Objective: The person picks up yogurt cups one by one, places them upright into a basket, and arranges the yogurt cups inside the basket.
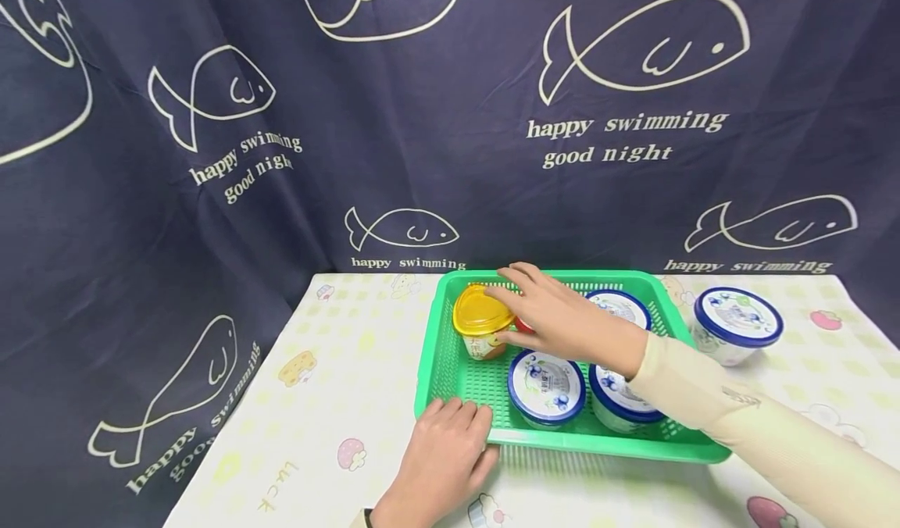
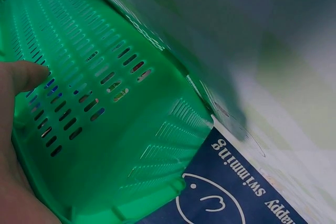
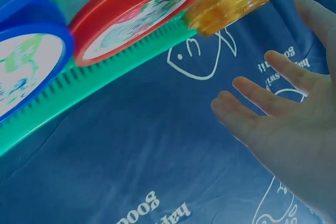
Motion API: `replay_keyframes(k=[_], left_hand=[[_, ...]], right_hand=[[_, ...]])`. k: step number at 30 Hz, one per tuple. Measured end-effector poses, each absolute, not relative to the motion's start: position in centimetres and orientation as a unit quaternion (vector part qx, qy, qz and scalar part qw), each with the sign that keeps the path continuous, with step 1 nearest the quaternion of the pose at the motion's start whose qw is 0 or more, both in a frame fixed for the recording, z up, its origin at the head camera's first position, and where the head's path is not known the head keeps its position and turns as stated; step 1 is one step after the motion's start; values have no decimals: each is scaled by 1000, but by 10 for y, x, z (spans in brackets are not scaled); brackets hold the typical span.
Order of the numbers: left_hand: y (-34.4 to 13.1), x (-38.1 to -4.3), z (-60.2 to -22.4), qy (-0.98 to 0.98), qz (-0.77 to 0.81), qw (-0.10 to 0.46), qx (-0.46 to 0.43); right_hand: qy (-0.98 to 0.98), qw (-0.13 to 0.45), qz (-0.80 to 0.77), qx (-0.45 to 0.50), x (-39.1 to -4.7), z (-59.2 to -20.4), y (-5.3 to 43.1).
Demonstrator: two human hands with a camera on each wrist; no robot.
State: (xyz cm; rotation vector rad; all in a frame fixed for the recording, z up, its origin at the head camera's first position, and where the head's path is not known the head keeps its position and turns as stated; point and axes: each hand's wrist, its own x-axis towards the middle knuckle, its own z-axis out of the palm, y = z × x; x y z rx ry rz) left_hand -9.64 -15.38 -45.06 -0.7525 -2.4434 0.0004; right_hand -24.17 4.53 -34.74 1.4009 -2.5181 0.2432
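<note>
A green plastic basket [image 1: 605, 447] stands on the table. My left hand [image 1: 450, 454] grips its front left corner, fingers over the rim and thumb against the perforated outer wall [image 2: 142, 145]. Over the basket's back left reaches my right hand [image 1: 551, 313], its fingers spread and holding nothing. Beside those fingers is a cup with a yellow lid [image 1: 481, 309], seen apart from the hand in the right wrist view. A red-lidded tub [image 3: 142, 19] is mostly hidden under the hand in the head view. Blue-lidded tubs [image 1: 547, 387] fill the middle and right of the basket.
Another blue-lidded tub [image 1: 738, 317] stands on the table just right of the basket. A pale patterned cloth [image 1: 316, 411] covers the table. Behind and to the left hangs a dark blue curtain [image 1: 492, 161] with fish drawings and lettering.
</note>
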Motion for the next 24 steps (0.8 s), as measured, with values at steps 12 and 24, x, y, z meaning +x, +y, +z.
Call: replay_keyframes(k=[12, 24], left_hand=[[-150, -95, -449, -914, -8, 291, -282], [-152, -94, -450, -914, -10, 291, -282]], right_hand=[[-877, 128, 88, 454, -232, -340, 79], [-891, 150, 111, 415, -231, -340, 117]])
